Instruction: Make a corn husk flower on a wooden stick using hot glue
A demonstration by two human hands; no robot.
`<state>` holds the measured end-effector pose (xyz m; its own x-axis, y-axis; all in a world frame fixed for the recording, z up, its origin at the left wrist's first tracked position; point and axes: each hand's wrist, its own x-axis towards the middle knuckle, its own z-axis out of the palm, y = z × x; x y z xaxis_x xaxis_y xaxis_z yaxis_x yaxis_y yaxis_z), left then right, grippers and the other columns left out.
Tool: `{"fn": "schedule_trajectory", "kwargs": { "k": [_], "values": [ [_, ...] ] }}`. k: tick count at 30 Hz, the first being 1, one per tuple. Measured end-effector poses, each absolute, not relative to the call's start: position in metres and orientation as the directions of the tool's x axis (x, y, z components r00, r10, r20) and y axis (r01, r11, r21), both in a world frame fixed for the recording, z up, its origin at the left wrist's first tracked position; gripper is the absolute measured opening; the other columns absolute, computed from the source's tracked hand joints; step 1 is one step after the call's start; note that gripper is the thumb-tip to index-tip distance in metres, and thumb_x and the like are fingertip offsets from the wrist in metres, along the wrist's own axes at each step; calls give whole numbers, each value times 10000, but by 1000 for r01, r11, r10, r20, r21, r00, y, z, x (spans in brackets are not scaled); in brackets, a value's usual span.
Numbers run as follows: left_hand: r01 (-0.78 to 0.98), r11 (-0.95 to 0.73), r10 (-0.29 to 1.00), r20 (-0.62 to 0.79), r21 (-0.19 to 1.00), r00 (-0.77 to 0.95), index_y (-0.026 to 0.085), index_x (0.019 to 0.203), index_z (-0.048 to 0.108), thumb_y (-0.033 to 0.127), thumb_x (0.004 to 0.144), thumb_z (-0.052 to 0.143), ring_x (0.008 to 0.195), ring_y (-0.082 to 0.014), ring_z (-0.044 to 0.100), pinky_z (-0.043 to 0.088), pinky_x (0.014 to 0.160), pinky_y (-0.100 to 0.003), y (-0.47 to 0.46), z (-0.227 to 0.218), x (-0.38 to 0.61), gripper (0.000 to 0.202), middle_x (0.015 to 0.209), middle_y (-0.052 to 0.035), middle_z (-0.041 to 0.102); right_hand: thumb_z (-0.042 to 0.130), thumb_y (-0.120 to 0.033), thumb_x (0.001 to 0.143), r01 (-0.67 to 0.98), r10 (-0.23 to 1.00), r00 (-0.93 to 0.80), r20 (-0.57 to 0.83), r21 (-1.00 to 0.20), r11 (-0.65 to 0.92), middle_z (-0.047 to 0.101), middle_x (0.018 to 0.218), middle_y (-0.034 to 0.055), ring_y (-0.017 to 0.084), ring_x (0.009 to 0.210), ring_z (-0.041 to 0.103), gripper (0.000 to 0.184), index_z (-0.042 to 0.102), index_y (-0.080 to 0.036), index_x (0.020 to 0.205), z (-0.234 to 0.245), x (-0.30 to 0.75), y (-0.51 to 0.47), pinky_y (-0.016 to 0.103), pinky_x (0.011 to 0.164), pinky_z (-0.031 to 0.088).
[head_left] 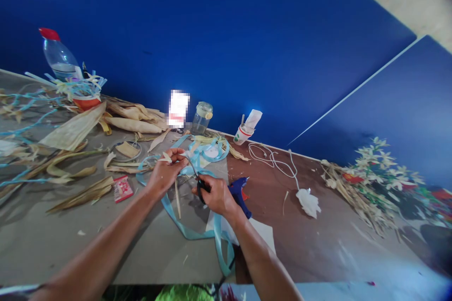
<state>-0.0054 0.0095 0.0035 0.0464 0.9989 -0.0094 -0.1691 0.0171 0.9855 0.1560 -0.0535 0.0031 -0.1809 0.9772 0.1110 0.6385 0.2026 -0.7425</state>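
Two bare forearms (113, 240) slant in from the bottom edge over a grey and brown tabletop (282, 254). At far left stands a clear plastic bottle with a red cap (60, 56), behind a red cup (86, 102) crammed with pale and blue strips. Broad, tan, dried husk-like leaves (76, 130) spread rightward from it, with a small red and pink packet (123, 189) just below. Next comes the left hand (165, 171), fingers bunched in a closed pinch, a small pale, petal-like piece (165, 157) poking out of them. Shiny light-blue ribbon (190, 234) loops behind and below both hands. The right hand (217, 193) is curled round black-handled metal scissors (202, 191), blades aimed at the left fingertips; how far they part, I cannot tell. Just right of that hand lies a blue glue gun (240, 196); beyond are a thin white cable (275, 162), a crumpled white bundle (308, 202) and, at far right, white artificial-looking flowers (379, 162).
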Motion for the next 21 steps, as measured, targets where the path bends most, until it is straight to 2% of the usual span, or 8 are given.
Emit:
{"fn": "schedule_trajectory", "kwargs": {
  "k": [4,8,12,14,17,21],
  "values": [
    [-167,52,997,-42,985,59,156,856,602,368,559,722,566,-122,522,356,502,-236,7,7,-5,384,677,-5,629,560,-347,764,632,993,-88,76,-766,115,483,545,-49,84,502,422,215,656,-157,793,0,160,-50,175,483,313],
    [-158,57,998,-50,986,48,156,749,623,347,560,719,548,-116,496,344,492,-235,5,10,-4,285,619,3,593,583,-376,751,703,999,-24,45,-709,49,507,532,-48,94,497,457,218,663,-181,808,-5,163,-47,187,481,307],
    [-156,58,998,-53,986,37,159,710,610,329,571,712,519,-111,481,326,472,-231,5,9,-3,243,582,14,582,609,-325,733,755,999,33,39,-655,1,588,598,-26,132,556,530,397,599,-173,1100,-8,163,-43,207,519,352],
    [-162,58,998,-52,985,40,158,702,598,326,580,706,517,-110,482,318,467,-228,5,7,-3,233,589,7,598,608,-283,730,782,998,52,23,-622,-26,636,677,2,149,618,572,451,564,-156,1160,-6,163,-41,219,566,386],
    [-166,73,997,-65,983,52,157,694,584,331,590,699,531,-115,496,316,469,-227,5,5,-2,233,630,-14,633,599,-260,744,827,999,35,-7,-561,-33,687,824,45,170,744,620,380,594,-167,1113,-3,162,-41,235,667,418],
    [-153,68,997,-60,986,56,154,705,579,353,601,691,543,-119,494,308,468,-226,5,4,-2,251,661,-22,633,528,-298,821,898,998,-61,4,-437,56,706,917,59,192,849,640,280,621,-199,1066,1,161,-43,248,719,410]
  ]
}}
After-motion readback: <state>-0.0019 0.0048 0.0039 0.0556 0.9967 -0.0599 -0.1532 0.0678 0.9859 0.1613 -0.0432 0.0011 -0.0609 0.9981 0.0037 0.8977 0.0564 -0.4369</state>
